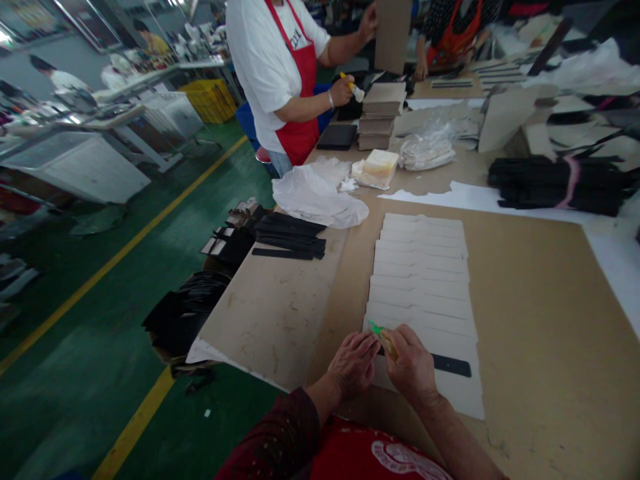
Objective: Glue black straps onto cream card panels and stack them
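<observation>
Head: black strip [451, 365]; crate [209, 101] contents unclear

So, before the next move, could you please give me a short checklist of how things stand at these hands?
1. Pale sheets overlapping in a column: ok.
2. Black strip lying across the nearest sheet: ok at its right end; cannot tell at its left end, which the hands hide.
3. Green-tipped tool gripped in the right hand: ok.
4. Left hand pressing on the strip: cannot tell, contact hidden.
5. Other black strips at hand: ok, apparently reachable, piled to the left.
</observation>
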Demonstrator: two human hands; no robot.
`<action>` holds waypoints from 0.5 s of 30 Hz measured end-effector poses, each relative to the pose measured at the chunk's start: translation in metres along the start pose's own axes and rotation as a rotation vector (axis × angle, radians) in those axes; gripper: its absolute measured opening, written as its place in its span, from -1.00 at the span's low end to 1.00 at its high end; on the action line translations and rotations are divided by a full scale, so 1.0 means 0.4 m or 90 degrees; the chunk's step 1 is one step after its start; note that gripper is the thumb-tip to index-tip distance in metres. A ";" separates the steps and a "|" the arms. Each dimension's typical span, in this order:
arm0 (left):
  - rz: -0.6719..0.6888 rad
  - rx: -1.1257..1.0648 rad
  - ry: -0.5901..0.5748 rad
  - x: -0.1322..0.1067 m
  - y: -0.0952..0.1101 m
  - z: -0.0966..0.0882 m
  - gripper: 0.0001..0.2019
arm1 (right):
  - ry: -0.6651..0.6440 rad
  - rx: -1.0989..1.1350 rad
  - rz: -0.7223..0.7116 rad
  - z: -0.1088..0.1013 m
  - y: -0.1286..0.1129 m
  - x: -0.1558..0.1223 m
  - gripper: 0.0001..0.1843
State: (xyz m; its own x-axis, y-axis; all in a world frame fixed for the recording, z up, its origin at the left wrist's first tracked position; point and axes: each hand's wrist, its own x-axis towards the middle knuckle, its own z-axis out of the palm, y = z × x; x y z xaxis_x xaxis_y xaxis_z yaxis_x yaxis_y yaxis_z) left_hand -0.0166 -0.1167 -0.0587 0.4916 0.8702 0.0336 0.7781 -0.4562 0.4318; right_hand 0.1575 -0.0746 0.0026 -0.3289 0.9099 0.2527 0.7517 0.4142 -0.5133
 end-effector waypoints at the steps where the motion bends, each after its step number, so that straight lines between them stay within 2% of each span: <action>1: -0.001 0.001 0.000 0.000 0.000 0.001 -0.51 | 0.000 -0.002 -0.004 -0.001 -0.001 0.002 -0.85; 9: -0.003 0.005 0.000 -0.001 -0.001 0.007 -0.49 | -0.006 -0.030 -0.015 -0.009 0.001 0.010 -0.85; 15: -0.006 0.004 0.000 -0.004 -0.004 0.010 -0.46 | 0.012 -0.028 0.010 -0.019 0.013 0.006 -0.83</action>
State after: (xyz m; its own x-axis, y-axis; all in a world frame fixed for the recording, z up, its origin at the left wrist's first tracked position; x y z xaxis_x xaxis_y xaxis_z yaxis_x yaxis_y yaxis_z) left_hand -0.0172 -0.1178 -0.0630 0.4847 0.8742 0.0296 0.7849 -0.4497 0.4263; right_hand 0.1648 -0.0704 0.0067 -0.3069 0.9154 0.2605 0.7809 0.3987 -0.4809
